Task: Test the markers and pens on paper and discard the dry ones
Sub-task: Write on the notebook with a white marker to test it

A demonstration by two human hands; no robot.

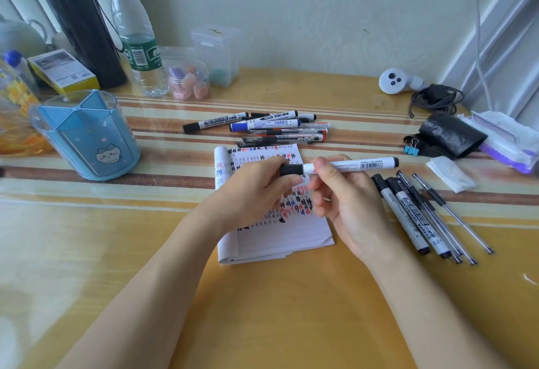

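Shows a downward view of a yellow striped table (pixel 291 325) and two bare hands meeting over a notepad (pixel 280 240) crowded with black, red and blue test scribbles. Pinches, with the left hand (pixel 256 190), the black cap (pixel 291 169) of a white whiteboard marker (pixel 350 164); curls the right hand (pixel 347 202) round the barrel just beside that cap, keeping the marker level above the pad and clear of the paper. Looks like uncapping for a test or recapping after one; cannot tell which. Calls next for a straight pull or push along the barrel with a steady right grip. Beyond the pad, a far cluster of markers and pens (pixel 262 128); right of the pad, a second row of markers and pens (pixel 423 214); well to the left, a blue pen holder (pixel 87 135).
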